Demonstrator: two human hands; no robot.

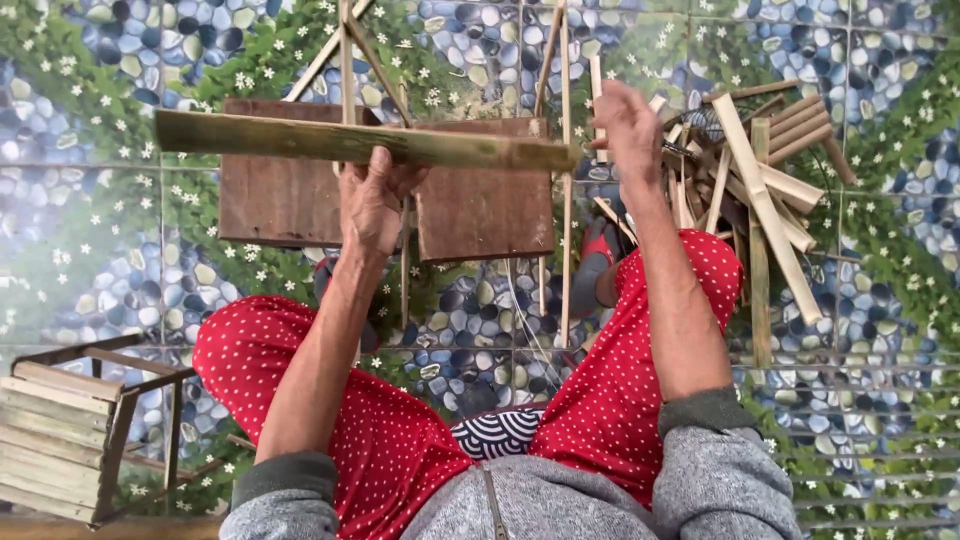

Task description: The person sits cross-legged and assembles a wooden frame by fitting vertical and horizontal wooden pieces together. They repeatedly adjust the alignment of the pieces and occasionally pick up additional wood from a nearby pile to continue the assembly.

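One long bamboo piece is held flat in the air, above two brown boards on the tiled floor. The left hand has its fingers wrapped tight around its middle. The right hand is at its right end, fingers curled, but I cannot tell if they pinch anything.

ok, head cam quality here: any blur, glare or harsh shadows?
Head view: soft, even daylight, no glare or hard shadows; right hand is smeared with motion blur, while left hand, the bamboo slat it grips and the patterned floor look fairly sharp.
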